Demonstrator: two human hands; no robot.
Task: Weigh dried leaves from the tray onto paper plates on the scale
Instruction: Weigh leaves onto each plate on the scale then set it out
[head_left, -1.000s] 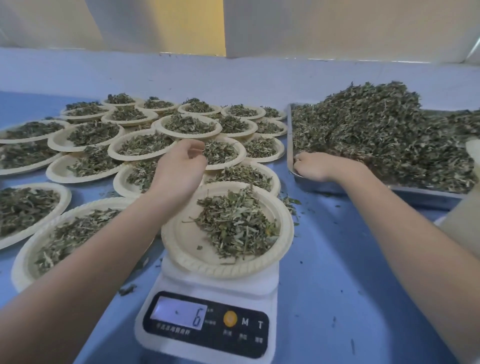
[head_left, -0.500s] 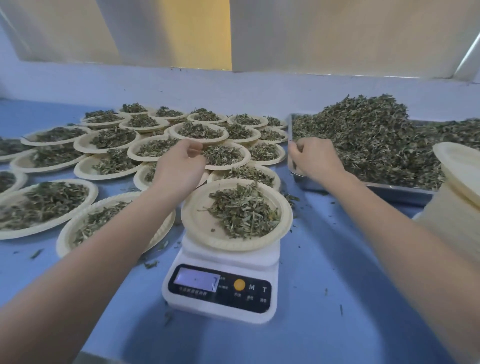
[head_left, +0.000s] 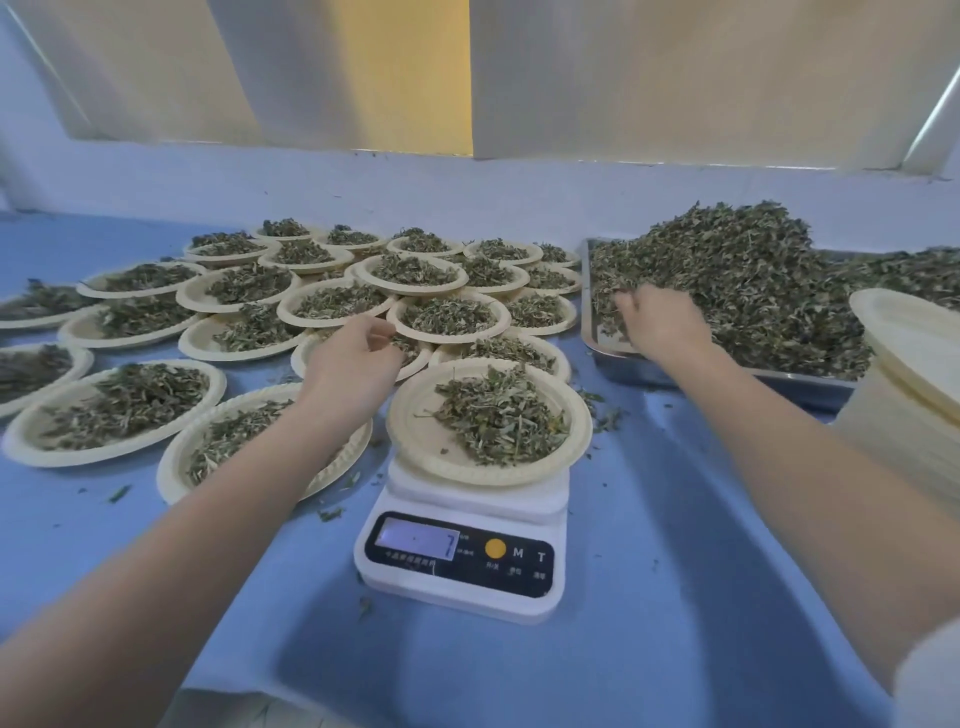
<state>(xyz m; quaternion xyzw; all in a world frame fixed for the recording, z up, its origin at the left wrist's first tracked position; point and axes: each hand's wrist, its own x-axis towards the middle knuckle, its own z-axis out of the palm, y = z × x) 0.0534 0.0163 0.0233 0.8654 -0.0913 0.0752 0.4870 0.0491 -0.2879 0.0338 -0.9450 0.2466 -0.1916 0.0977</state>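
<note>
Scale (head_left: 460, 540) stood on blue table (head_left: 649, 597), near its front edge, display reading 7. One paper plate (head_left: 415, 426) sat on the scale, holding a loose heap of dried leaves (head_left: 501, 415) toward its right half; left part of plate bare.

Left hand (head_left: 353, 358) hovered just left of and behind the plate, over the filled plates (head_left: 322, 306). Fingers curled in, tips drawn together on a small pinch of leaf bits. Not touching the plate on the scale.

Right hand (head_left: 660, 322) was down in the metal tray (head_left: 618, 358) at its near left corner, fingers bent and dug into the leaf pile (head_left: 727, 270). Whether the fingers had closed on a clump, could not tell; fingertips were buried in the leaves.

Tray sat right of the scale, well heaped, the pile highest at its middle. A bare patch of metal showed at the corner by the hand.

Filled plates covered the table left and behind the scale, many overlapping at the rims, each with a low mound of leaves. Nearest one lay partly under the left forearm.

Stack of empty plates (head_left: 914, 395) stood at far right, in front of the tray. Stray leaf crumbs scattered on the table around the scale.
</note>
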